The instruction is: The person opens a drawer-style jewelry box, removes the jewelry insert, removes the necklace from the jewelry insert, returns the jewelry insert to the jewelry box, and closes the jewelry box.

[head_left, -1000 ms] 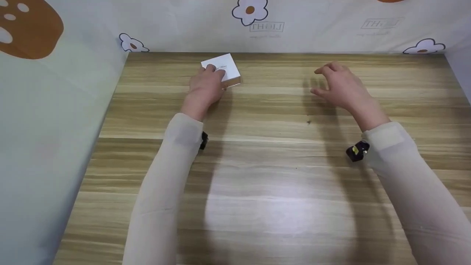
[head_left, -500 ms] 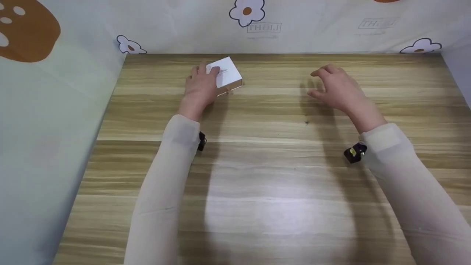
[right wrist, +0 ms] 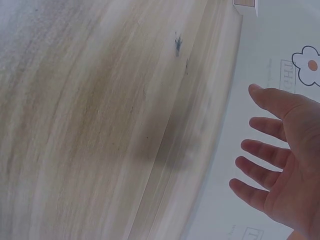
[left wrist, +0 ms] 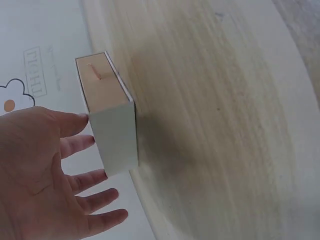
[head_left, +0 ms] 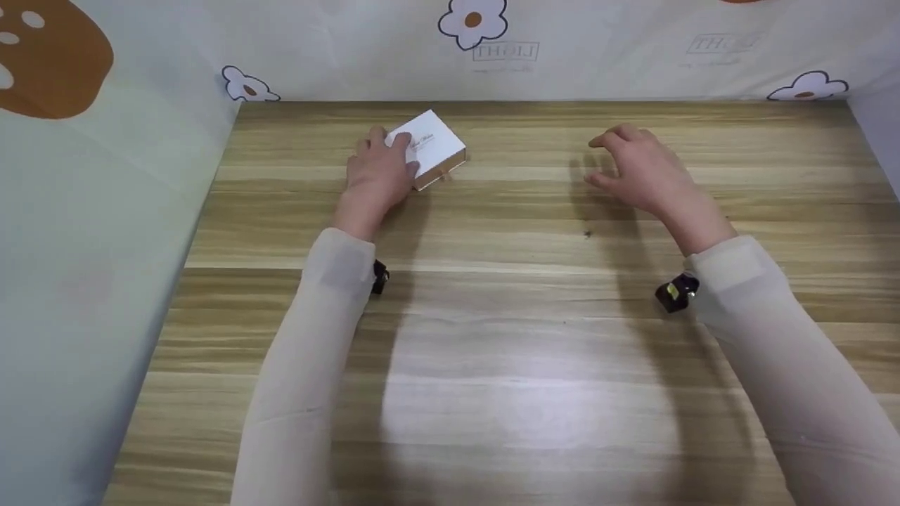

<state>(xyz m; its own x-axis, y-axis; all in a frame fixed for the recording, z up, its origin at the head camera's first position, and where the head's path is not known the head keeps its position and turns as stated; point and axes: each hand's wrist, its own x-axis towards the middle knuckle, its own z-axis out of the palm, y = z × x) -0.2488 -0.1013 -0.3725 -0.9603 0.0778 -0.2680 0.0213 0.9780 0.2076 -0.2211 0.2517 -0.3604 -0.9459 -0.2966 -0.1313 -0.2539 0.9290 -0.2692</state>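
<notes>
The square white cardboard box (head_left: 436,145) has been turned, apparently being realigned, touched by the left hand (head_left: 378,171). Both grips are released, the right hand (head_left: 643,169) held well right of the box.

I cannot read the lettering (head_left: 422,143) on the white box (head_left: 441,149), nor identify the dark speck (head_left: 588,234); the left hand (head_left: 377,171) hides part of the box's left side.

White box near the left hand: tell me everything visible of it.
The white box is flat and squarish, apparently card, with tiny lettering on top, too small to read surely. One side is tan, bearing a small pinkish tab. It looks closed and lies turned at an angle on the wooden tabletop, toward the far edge. The left hand touches its left part with its fingers.
</notes>
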